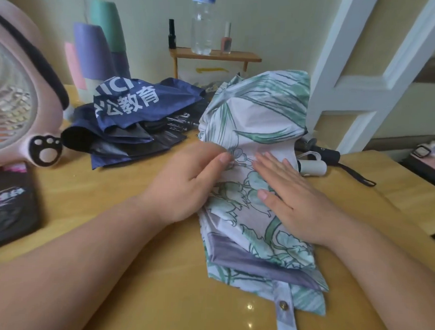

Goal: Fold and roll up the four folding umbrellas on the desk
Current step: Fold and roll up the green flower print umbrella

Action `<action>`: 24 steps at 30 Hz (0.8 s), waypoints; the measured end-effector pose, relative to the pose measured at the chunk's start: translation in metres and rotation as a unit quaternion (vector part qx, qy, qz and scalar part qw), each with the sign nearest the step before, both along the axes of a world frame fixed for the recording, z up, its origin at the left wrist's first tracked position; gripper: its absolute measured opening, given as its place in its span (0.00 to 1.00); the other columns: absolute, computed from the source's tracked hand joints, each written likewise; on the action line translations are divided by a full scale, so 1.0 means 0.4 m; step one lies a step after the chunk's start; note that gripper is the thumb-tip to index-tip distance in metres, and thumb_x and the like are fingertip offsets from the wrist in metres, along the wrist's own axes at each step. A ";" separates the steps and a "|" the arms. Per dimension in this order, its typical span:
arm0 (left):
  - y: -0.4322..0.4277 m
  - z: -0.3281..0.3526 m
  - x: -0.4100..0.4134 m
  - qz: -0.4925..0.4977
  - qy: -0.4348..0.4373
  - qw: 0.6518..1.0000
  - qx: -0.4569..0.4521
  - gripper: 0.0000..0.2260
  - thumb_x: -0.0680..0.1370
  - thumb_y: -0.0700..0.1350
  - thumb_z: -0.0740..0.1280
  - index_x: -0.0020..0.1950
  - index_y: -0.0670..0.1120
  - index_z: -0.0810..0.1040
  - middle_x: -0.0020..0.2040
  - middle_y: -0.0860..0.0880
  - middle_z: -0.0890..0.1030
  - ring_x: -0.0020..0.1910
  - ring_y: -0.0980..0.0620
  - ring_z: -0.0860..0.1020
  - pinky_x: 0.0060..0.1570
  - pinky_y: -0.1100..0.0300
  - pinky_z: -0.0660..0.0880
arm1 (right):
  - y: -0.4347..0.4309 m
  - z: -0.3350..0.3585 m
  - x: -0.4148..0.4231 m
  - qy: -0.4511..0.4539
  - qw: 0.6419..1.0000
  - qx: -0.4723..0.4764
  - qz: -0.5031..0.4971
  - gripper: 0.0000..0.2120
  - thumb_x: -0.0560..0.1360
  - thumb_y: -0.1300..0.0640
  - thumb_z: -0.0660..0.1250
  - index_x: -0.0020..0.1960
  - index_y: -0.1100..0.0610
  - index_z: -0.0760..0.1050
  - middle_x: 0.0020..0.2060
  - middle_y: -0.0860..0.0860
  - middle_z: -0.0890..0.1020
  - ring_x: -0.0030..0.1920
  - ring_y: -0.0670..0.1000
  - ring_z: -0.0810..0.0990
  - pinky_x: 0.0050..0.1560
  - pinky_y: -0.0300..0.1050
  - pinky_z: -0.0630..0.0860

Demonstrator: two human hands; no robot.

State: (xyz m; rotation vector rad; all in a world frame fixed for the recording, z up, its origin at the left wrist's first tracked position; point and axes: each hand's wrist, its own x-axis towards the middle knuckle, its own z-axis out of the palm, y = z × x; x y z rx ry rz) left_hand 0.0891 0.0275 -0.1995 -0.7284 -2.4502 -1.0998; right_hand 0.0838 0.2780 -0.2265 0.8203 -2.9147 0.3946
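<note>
Our right hand [292, 192] lies flat, fingers straight, pressing the floral umbrella [262, 112] onto the tabletop [158, 274]. Our left hand [186, 181] pinches its fabric edge just beside the right fingertips, thumb on top. The snap strap [284, 305] trails toward us below the right wrist. The navy umbrella [139, 105] lies crumpled beyond the left hand, the black umbrella [327, 154] beyond the right.

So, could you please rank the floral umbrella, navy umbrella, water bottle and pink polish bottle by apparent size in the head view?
1. floral umbrella, largest, but nearest the camera
2. navy umbrella
3. water bottle, its top out of frame
4. pink polish bottle
</note>
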 end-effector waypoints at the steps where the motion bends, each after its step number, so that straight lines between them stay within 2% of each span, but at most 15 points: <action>1: -0.003 0.017 0.007 0.053 0.012 0.998 0.031 0.10 0.83 0.50 0.62 0.48 0.49 0.82 0.43 0.55 0.81 0.45 0.59 0.77 0.50 0.59 0.73 | -0.002 0.001 0.000 0.003 1.000 -0.003 -0.003 0.31 0.82 0.37 0.43 0.82 0.46 0.44 0.81 0.39 0.43 0.77 0.33 0.35 0.77 0.35 0.33; 3: -0.014 0.070 0.025 0.132 -0.035 0.989 0.057 0.07 0.78 0.47 0.68 0.40 0.50 0.80 0.33 0.56 0.79 0.32 0.61 0.74 0.35 0.63 0.71 | -0.004 0.000 -0.002 0.011 1.000 -0.017 -0.010 0.32 0.81 0.35 0.42 0.82 0.45 0.44 0.81 0.38 0.44 0.77 0.33 0.37 0.77 0.35 0.34; 4: -0.023 0.101 0.038 0.143 -0.095 0.985 0.010 0.08 0.76 0.47 0.69 0.37 0.48 0.79 0.29 0.54 0.79 0.26 0.60 0.72 0.29 0.64 0.69 | -0.004 -0.002 -0.004 0.017 0.999 -0.027 -0.012 0.32 0.81 0.35 0.43 0.82 0.45 0.45 0.80 0.38 0.44 0.78 0.33 0.38 0.78 0.35 0.35; 5: -0.035 0.128 0.050 0.129 -0.166 0.974 -0.088 0.09 0.74 0.47 0.69 0.36 0.45 0.80 0.28 0.52 0.79 0.24 0.58 0.71 0.25 0.65 0.68 | -0.004 -0.003 -0.008 0.023 0.999 -0.038 -0.013 0.33 0.80 0.35 0.44 0.82 0.45 0.46 0.80 0.38 0.45 0.78 0.33 0.39 0.78 0.36 0.37; 7: -0.049 0.153 0.080 0.072 -0.271 0.918 -0.279 0.08 0.73 0.52 0.69 0.40 0.48 0.83 0.33 0.53 0.83 0.26 0.57 0.74 0.27 0.65 0.71 | -0.001 -0.005 -0.013 0.028 0.998 -0.050 -0.017 0.33 0.81 0.35 0.46 0.82 0.45 0.46 0.81 0.38 0.46 0.78 0.33 0.40 0.79 0.38 0.39; 8: -0.048 0.150 0.099 0.048 -0.284 0.898 -0.332 0.07 0.73 0.54 0.69 0.44 0.53 0.84 0.36 0.57 0.83 0.30 0.58 0.77 0.30 0.65 0.73 | -0.001 -0.006 -0.016 0.025 0.998 -0.051 -0.018 0.33 0.81 0.35 0.47 0.83 0.45 0.46 0.81 0.38 0.46 0.78 0.33 0.39 0.79 0.38 0.39; 9: -0.044 0.137 0.115 0.039 -0.278 0.899 -0.336 0.06 0.73 0.56 0.70 0.47 0.58 0.83 0.38 0.62 0.82 0.33 0.61 0.77 0.31 0.67 0.72 | 0.000 -0.007 -0.019 0.021 0.998 -0.049 -0.019 0.33 0.81 0.36 0.48 0.83 0.45 0.46 0.81 0.38 0.45 0.78 0.33 0.38 0.78 0.37 0.37; 12: -0.017 0.083 0.136 0.062 -0.226 0.949 -0.213 0.07 0.74 0.56 0.73 0.49 0.57 0.82 0.37 0.61 0.79 0.33 0.61 0.75 0.32 0.67 0.69 | -0.002 -0.005 -0.021 0.019 0.999 -0.037 -0.014 0.35 0.79 0.33 0.44 0.82 0.45 0.44 0.80 0.37 0.42 0.77 0.31 0.36 0.76 0.33 0.34; 14: -0.001 0.063 0.132 0.084 -0.194 0.968 -0.137 0.10 0.73 0.55 0.75 0.45 0.52 0.80 0.35 0.59 0.78 0.32 0.59 0.73 0.33 0.66 0.69 | -0.004 -0.002 -0.019 0.017 0.999 -0.023 -0.015 0.36 0.79 0.31 0.41 0.82 0.44 0.41 0.79 0.36 0.38 0.76 0.31 0.33 0.75 0.34 0.32; 16: 0.018 0.066 0.130 0.072 -0.193 0.975 -0.084 0.10 0.72 0.53 0.77 0.43 0.50 0.79 0.37 0.59 0.78 0.35 0.60 0.74 0.35 0.69 0.69 | -0.004 0.000 -0.017 0.012 1.000 0.006 -0.020 0.36 0.79 0.30 0.39 0.82 0.44 0.37 0.78 0.36 0.35 0.75 0.32 0.30 0.75 0.35 0.30; 19: 0.044 0.073 0.128 0.062 -0.192 0.979 -0.040 0.12 0.70 0.51 0.79 0.51 0.52 0.81 0.44 0.57 0.81 0.42 0.60 0.77 0.38 0.72 0.70 | -0.005 -0.001 -0.019 0.017 0.999 0.032 -0.017 0.41 0.74 0.26 0.33 0.81 0.44 0.34 0.79 0.39 0.33 0.75 0.35 0.28 0.77 0.39 0.30; 22: 0.058 0.055 0.122 0.081 -0.191 0.978 0.019 0.13 0.70 0.48 0.80 0.51 0.53 0.81 0.42 0.59 0.83 0.37 0.61 0.78 0.39 0.69 0.72 | -0.004 -0.006 -0.021 0.019 0.999 0.040 -0.014 0.42 0.73 0.25 0.32 0.82 0.44 0.34 0.80 0.41 0.33 0.76 0.37 0.27 0.79 0.43 0.32; 24: 0.062 0.037 0.120 0.064 -0.227 0.970 0.063 0.14 0.71 0.46 0.80 0.52 0.52 0.80 0.44 0.60 0.85 0.37 0.61 0.80 0.43 0.63 0.76 | -0.002 -0.007 -0.020 0.017 0.999 0.046 -0.013 0.42 0.73 0.25 0.32 0.81 0.43 0.32 0.79 0.41 0.31 0.76 0.37 0.26 0.79 0.43 0.32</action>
